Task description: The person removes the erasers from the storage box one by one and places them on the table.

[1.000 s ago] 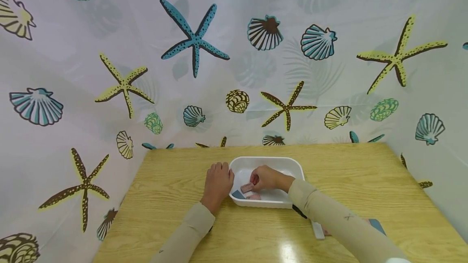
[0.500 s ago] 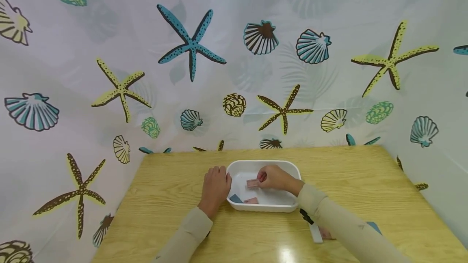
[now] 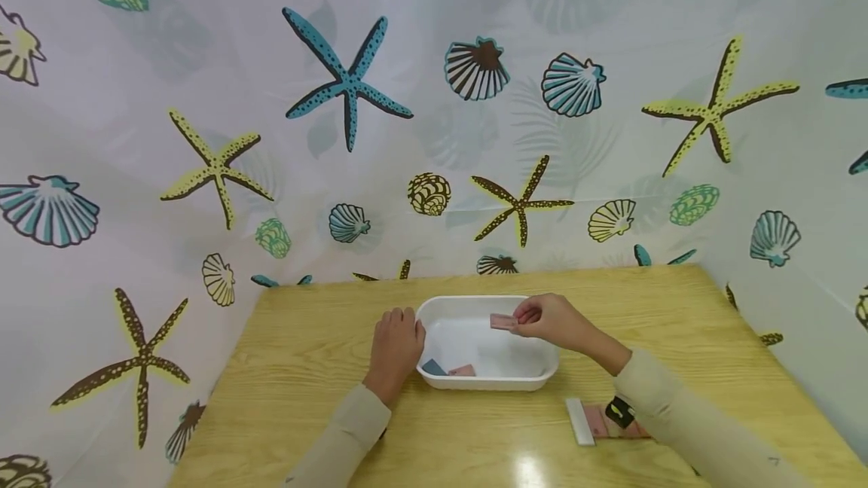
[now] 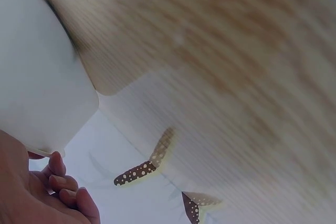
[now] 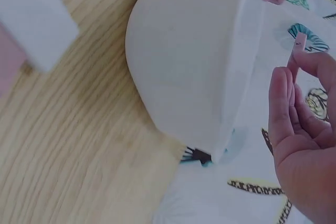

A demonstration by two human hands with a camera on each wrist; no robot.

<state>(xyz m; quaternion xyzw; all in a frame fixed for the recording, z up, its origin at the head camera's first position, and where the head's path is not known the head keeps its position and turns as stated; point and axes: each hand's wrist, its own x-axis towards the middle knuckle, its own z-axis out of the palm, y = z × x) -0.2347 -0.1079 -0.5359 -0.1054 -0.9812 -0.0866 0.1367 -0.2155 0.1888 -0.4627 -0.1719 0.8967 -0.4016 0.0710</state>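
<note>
A white plastic tub (image 3: 487,381) with rounded corners sits on the table. My left hand (image 3: 396,345) holds its left rim; in the left wrist view, the curled fingers of the left hand (image 4: 47,192) are at the tub's edge. My right hand (image 3: 552,318) pinches a small pink rectangular piece (image 3: 503,321) between thumb and fingers, above the right part of the tub. The right wrist view shows this pink piece (image 5: 300,40) nearly edge-on. Inside the tub, near its front left corner, lie a blue-grey piece (image 3: 434,367) and another pink piece (image 3: 463,370).
On the table right of the tub, a white strip (image 3: 579,422) lies beside a row of pink pieces (image 3: 597,422), partly hidden by the right sleeve (image 3: 678,405) and a black wrist device (image 3: 620,413). A white sheet (image 3: 434,96) printed with shells and starfish surrounds the wooden table (image 3: 305,375).
My right hand has lifted the pink piece from low in the tub and moved it right and back. The left hand stays at the rim. More of the pink row on the right shows.
</note>
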